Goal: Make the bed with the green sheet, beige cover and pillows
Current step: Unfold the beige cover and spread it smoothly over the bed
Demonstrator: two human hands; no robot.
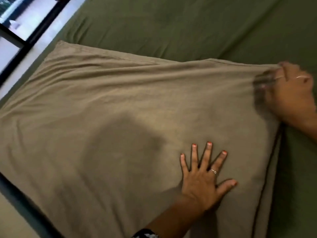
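so the big beige fabric pillow (128, 117) is lying flat on the olive green fitted sheet (171, 23), near the side of the bed by the dark-framed window (25, 23). the left hand (204, 176) is flat on the pillow's near right part, all 5 fingers spread wide and straight, holding nothing, just pressing down. my guess is it's there as an anchor so the pillow doesn't slide while the other hand works. the right hand (291, 95) is at the pillow's far right corner and it's blurry, but the fingers look curled in and bunching the beige cloth there, with creases running from that corner across the top edge toward the left. that reads to me like tugging the case taut over the stuffing or squaring off the corner. the green sheet looks already on and mostly smooth, a few soft wrinkles near the top. only 1 pillow is in view, so i'd say the job is somewhere in the middle. can't see any loose beige cover apart from this pillow's case.
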